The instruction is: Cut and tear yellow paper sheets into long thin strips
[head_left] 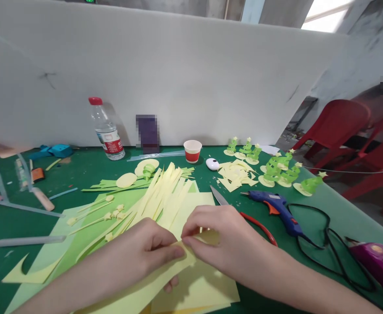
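Observation:
Both hands grip one pale yellow sheet of paper (135,285) low in front of me. My left hand (154,248) pinches it between thumb and fingers, some of them beneath the sheet. Close beside it, my right hand (211,237) pinches the sheet's far end, which curls up under the palm. More yellow paper (211,283) lies underneath. Just beyond the hands is a bundle of cut yellow paper strips (159,187). Scissors (258,224) with red handles lie partly behind my right hand. Thin strips with small folded paper stars (117,213) rest to the left.
On the right are a blue glue gun (278,207) with a looping black cord, a purple tool (376,264) and several green spiral paper trees (273,170). Yellow scraps (237,174), a paper cup (192,152) and a water bottle (109,135) stand toward the white partition (191,78).

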A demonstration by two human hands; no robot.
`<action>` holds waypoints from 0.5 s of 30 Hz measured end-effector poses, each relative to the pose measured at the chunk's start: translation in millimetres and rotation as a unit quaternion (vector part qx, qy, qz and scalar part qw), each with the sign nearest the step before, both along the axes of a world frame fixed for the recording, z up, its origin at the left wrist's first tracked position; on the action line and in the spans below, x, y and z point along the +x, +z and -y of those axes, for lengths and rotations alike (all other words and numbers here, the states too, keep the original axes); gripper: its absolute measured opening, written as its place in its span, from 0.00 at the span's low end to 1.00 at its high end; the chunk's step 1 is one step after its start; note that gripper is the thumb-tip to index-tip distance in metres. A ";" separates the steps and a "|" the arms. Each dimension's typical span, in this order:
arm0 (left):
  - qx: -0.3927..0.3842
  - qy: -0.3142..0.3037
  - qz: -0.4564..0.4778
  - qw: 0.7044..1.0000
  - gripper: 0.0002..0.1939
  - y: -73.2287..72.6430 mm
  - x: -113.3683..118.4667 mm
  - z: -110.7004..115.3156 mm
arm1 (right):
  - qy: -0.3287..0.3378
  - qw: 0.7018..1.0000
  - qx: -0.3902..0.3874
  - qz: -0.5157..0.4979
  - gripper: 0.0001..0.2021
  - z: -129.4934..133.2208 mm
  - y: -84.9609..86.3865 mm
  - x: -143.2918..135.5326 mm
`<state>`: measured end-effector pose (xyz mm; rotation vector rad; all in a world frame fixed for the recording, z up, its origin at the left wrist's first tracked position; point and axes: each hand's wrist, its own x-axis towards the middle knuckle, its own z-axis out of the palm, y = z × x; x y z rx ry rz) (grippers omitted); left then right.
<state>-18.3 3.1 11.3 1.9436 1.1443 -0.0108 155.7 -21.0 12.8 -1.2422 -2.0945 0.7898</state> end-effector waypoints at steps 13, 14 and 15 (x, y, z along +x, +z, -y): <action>0.056 0.005 -0.031 0.998 0.18 -12.6 9.4 5.6 | -0.031 0.998 -0.023 0.045 0.04 -4.3 -10.3 -7.8; 0.066 0.000 -0.038 0.997 0.19 -12.0 9.1 5.5 | -0.036 0.998 -0.023 0.054 0.04 -5.3 -9.6 -6.5; 0.072 -0.003 -0.041 0.997 0.20 -10.5 8.6 5.2 | -0.039 0.997 -0.023 0.062 0.04 -6.6 -8.7 -4.2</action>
